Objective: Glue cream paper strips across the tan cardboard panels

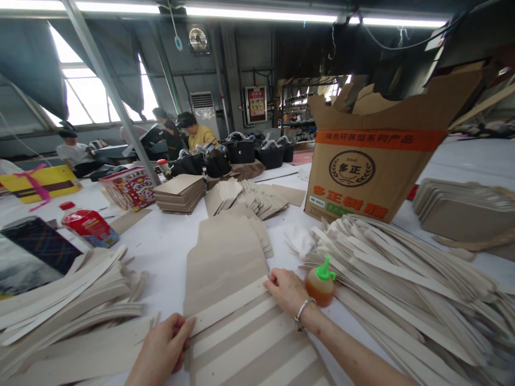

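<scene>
A pale strip (pixel 229 304) lies slantwise across overlapping grey-beige panels (pixel 225 257) in front of me. My left hand (pixel 171 340) pinches the strip's left end between thumb and fingers. At its right end, my right hand (pixel 285 289), with a bracelet at the wrist, has its fingers closed on the strip. More pale strips (pixel 257 343) lie in steps below, nearer to me. Just right of my right hand stands a round bottle (pixel 321 284) with a green nozzle and amber liquid.
Piles of strips lie at the left (pixel 92 300) and right (pixel 402 279). Beyond are stacked boards (pixel 179 194), a cardboard box (pixel 362 166), a red bottle (pixel 89 224), black bags (pixel 240 150) and rounded panels (pixel 462 209). People sit farther back, one in yellow (pixel 201 135).
</scene>
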`<state>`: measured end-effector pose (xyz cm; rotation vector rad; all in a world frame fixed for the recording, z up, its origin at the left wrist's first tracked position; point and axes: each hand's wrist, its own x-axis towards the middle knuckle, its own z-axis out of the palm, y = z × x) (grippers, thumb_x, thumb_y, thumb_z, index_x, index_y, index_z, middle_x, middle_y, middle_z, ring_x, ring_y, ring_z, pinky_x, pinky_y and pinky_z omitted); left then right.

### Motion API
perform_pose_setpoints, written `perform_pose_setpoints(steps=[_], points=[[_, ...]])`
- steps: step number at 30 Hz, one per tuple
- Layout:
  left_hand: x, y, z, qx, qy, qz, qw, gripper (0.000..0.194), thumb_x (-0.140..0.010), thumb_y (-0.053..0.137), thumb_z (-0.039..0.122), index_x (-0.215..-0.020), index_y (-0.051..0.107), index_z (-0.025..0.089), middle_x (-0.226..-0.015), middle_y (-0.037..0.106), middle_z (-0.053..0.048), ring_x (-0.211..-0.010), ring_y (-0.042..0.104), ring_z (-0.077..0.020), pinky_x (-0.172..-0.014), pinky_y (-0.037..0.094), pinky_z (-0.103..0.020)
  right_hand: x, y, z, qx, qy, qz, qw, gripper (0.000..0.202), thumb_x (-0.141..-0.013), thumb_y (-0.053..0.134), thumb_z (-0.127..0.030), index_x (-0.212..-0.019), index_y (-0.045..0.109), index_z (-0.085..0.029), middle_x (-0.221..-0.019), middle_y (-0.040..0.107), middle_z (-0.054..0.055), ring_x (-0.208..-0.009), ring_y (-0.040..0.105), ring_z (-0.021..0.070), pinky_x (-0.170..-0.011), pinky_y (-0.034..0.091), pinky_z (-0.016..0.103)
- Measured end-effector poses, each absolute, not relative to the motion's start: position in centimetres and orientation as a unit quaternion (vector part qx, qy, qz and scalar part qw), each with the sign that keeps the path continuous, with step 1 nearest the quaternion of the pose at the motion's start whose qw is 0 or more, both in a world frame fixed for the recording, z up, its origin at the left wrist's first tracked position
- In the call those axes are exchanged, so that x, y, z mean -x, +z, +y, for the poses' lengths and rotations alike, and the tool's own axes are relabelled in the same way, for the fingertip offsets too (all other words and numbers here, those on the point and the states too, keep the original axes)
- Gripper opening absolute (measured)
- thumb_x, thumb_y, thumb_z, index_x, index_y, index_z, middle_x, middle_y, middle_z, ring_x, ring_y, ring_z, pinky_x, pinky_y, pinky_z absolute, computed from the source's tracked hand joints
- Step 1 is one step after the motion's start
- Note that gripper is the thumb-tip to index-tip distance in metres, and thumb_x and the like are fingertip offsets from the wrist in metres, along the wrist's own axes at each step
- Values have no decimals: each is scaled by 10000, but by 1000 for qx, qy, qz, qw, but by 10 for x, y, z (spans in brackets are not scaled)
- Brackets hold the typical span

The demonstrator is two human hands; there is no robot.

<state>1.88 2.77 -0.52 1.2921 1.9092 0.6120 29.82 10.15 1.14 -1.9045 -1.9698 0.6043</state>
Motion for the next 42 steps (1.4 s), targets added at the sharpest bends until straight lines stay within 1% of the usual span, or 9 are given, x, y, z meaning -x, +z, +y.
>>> perform_pose_setpoints(steps=[8,14,18,21,25,29,31,34,42], points=[[-22,1,27,-502,242,740,378,417,-706,429,636,-603,431,232,-468,478,68,-373,469,-120,-368,351,-231,-298,9,101,669,203,-695,164,214,-805,500,-322,-677,629,-209,-682,683,43,-669,608,174,-531,254,251],[-25,7,26,-505,245,736,378,389,-716,422,603,-600,420,232,-440,444,80,-356,439,-107,-362,330,-222,-298,8,102,668,201,-698,161,209,-813,502,-313,-678,621,-206,-677,681,37,-668,601,162,-536,260,247],[-25,6,27,-504,249,734,381,376,-720,410,583,-603,408,226,-454,449,79,-350,424,-94,-352,325,-217,-298,8,103,668,200,-700,157,207,-809,507,-321,-668,610,-210,-670,676,26,-658,598,158,-532,260,241],[-24,3,28,-499,252,736,381,328,-731,418,522,-605,412,219,-462,456,80,-350,435,-90,-343,324,-209,-298,8,102,661,202,-707,151,226,-815,495,-328,-649,590,-207,-657,666,25,-646,592,159,-532,261,241],[-23,2,29,-486,250,747,378,231,-786,412,379,-634,439,208,-471,486,82,-332,442,-76,-327,320,-194,-299,6,105,646,205,-722,139,269,-838,454,-346,-632,555,-205,-640,653,34,-638,584,172,-545,272,250],[-22,3,30,-479,239,760,369,195,-829,465,295,-670,483,184,-483,502,87,-339,458,-63,-327,331,-180,-300,2,108,634,206,-735,126,287,-843,432,-371,-622,526,-213,-627,646,33,-643,584,186,-563,284,258],[-22,3,30,-478,231,763,368,205,-858,488,308,-711,510,166,-498,504,91,-348,450,-49,-334,337,-170,-301,0,109,631,203,-739,119,299,-843,421,-386,-614,515,-218,-618,644,27,-629,580,188,-564,287,262],[-23,3,29,-479,219,768,365,257,-883,489,372,-767,541,148,-527,510,90,-370,447,-37,-359,362,-166,-302,-1,110,628,200,-744,111,306,-843,408,-402,-612,504,-225,-612,644,19,-618,579,189,-565,291,264],[-20,-5,31,-492,192,778,341,308,-887,471,428,-812,568,146,-555,529,79,-416,474,-49,-443,428,-201,-303,-2,110,628,203,-745,98,323,-841,386,-443,-620,494,-233,-613,644,13,-624,578,197,-561,298,267]])
